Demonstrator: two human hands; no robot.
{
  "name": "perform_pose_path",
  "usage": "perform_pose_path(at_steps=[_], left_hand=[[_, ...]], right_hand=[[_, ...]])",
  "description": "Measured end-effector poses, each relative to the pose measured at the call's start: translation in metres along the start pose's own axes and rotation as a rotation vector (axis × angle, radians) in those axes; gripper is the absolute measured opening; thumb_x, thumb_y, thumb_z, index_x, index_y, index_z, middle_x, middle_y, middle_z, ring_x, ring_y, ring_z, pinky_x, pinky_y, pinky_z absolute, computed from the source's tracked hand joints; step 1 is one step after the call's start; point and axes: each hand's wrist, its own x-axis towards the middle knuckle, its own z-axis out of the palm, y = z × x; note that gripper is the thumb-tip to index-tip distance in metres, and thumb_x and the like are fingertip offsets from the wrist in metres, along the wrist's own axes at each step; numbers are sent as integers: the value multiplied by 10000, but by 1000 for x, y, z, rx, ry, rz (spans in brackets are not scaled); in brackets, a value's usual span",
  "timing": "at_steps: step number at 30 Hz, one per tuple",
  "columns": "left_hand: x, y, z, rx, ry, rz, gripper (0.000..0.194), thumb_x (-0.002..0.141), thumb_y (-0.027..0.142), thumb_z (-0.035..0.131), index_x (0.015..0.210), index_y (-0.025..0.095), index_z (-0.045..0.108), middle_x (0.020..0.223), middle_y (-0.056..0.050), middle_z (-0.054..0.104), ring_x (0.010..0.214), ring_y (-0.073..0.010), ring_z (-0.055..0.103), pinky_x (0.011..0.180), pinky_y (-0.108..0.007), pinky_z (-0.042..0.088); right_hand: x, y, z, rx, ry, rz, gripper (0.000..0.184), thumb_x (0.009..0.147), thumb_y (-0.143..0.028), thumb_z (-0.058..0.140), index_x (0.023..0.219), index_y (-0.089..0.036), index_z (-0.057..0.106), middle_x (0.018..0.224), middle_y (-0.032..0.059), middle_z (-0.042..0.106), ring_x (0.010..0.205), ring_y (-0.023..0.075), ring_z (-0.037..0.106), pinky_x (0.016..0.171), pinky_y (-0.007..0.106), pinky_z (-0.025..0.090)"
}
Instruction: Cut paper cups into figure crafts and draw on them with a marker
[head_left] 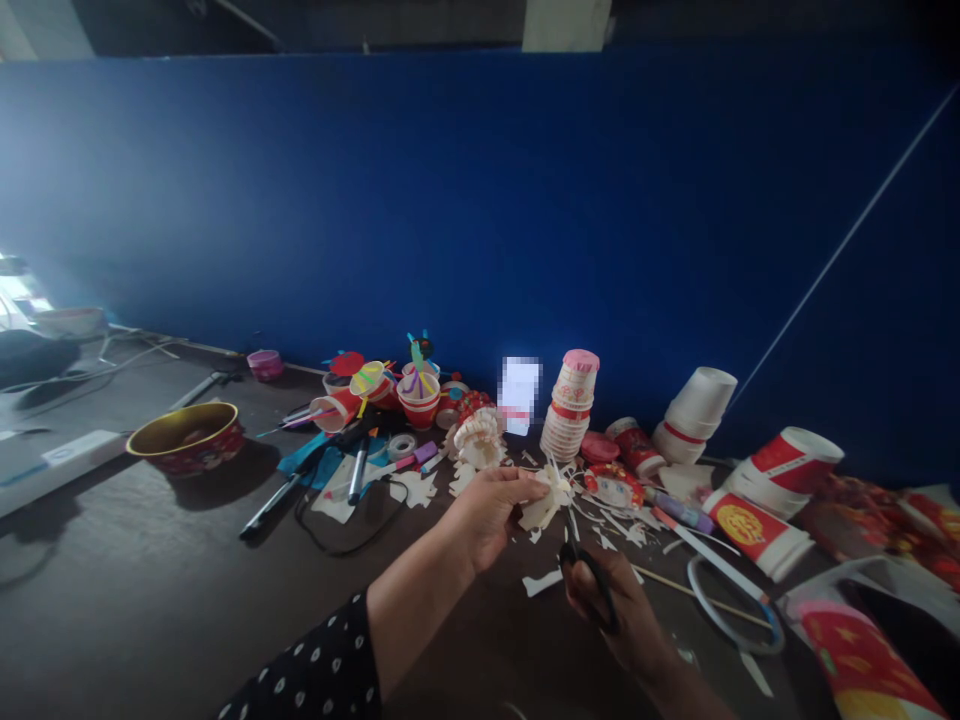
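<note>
My left hand (487,515) pinches a white piece of cut paper (545,503), frayed into petal-like strips, above the dark table (225,560). My right hand (607,600) grips black-handled scissors (589,585) through the finger loops, and their blades point up at the paper's lower edge. White paper scraps (541,582) lie scattered beneath both hands. A finished-looking white paper flower shape (478,442) stands just beyond my left hand.
Decorated red-and-white paper cups (418,398), stacked cups (568,405), white cups (697,412), markers (358,472), tape (401,446) and a gold-lined bowl (186,438) crowd the table. A wire hoop (731,608) lies right, before a blue wall (480,210).
</note>
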Motion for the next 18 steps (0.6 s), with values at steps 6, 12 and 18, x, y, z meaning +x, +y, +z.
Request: perform_pose_path(at_steps=[6, 12, 18], left_hand=[[-4, -4, 7, -84, 10, -18, 126, 517, 144, 676, 547, 111, 558, 499, -5, 563, 454, -85, 501, 466, -206, 380], [-9, -6, 11, -111, 13, -50, 129, 535, 149, 675, 552, 120, 551, 477, 19, 531, 436, -64, 465, 452, -191, 352], [-10, -8, 12, -118, 28, -62, 135, 549, 143, 675, 566, 119, 543, 485, 10, 541, 439, -59, 463, 464, -184, 343]], right_hand=[[0, 7, -1, 17, -13, -32, 491, 696, -647, 462, 554, -185, 377, 464, -66, 283, 421, 54, 225, 385, 192, 194], [-1, 11, -1, 1, 1, -57, 467, 729, -612, 455, 560, -183, 381, 476, -58, 296, 439, 62, 234, 399, 201, 182], [0, 12, 0, 44, 3, -65, 457, 727, -606, 464, 569, -186, 379, 479, -67, 267, 432, 58, 217, 395, 198, 182]])
